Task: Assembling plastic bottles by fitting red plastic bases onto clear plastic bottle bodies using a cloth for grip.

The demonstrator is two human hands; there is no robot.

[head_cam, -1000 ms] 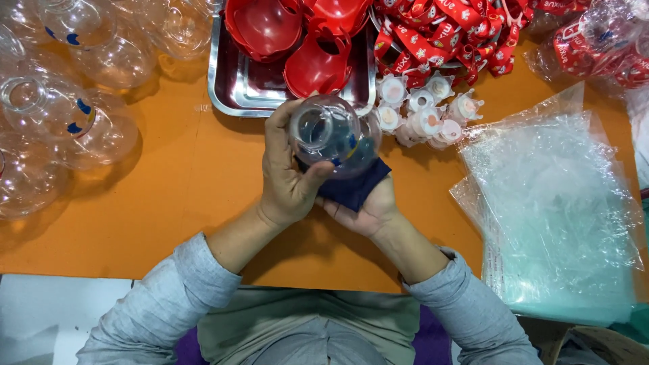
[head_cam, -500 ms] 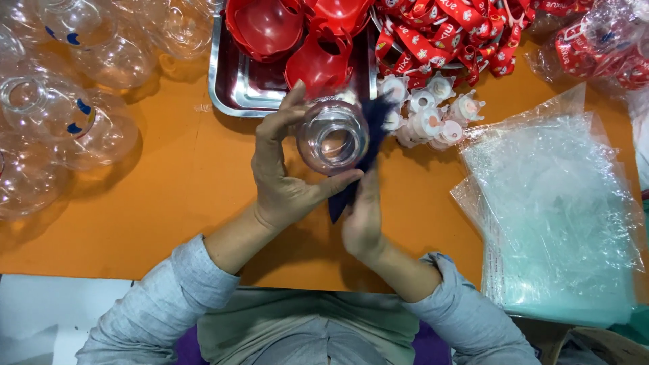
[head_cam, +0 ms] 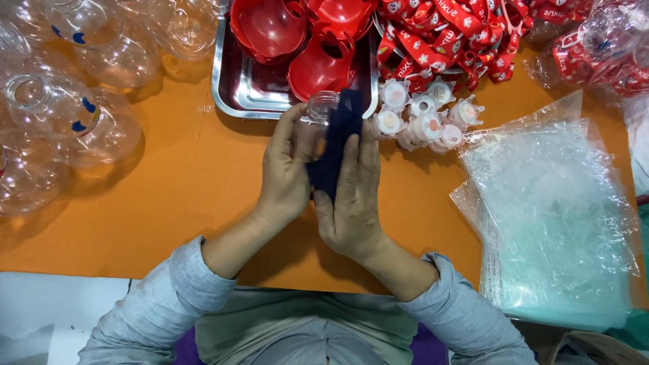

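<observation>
- The left hand point(head_cam: 287, 169) is wrapping around a clear plastic bottle point(head_cam: 319, 108), fingers curled over its side. Only the open neck is poking out above the hand, right at the front rim of the metal tray point(head_cam: 223, 88).
- The right hand point(head_cam: 351, 196) is lying nearly flat, fingers straight and together, pressing a dark blue cloth point(head_cam: 334, 149) against the bottle's other side. So the bottle is sitting sandwiched between both palms over the orange table point(head_cam: 162, 196).
- My read on handling: thin clear plastic like this is looking super light and a bit squishy, so squeezing hard would probably be denting it. It's also likely slick, and the cloth side is giving less grip than bare skin.
- Best spot to hold seems to be the round body with a full palm, or the stiffer neck ring.
- Around it: red funnel-shaped pieces point(head_cam: 318, 64) are piling in the tray, white caps point(head_cam: 422, 118) are clustering just right of the bottle, more empty clear bottles point(head_cam: 67, 115) are lying off to the left, and a stack of clear plastic bags point(head_cam: 547, 216) is sitting on the right.
</observation>
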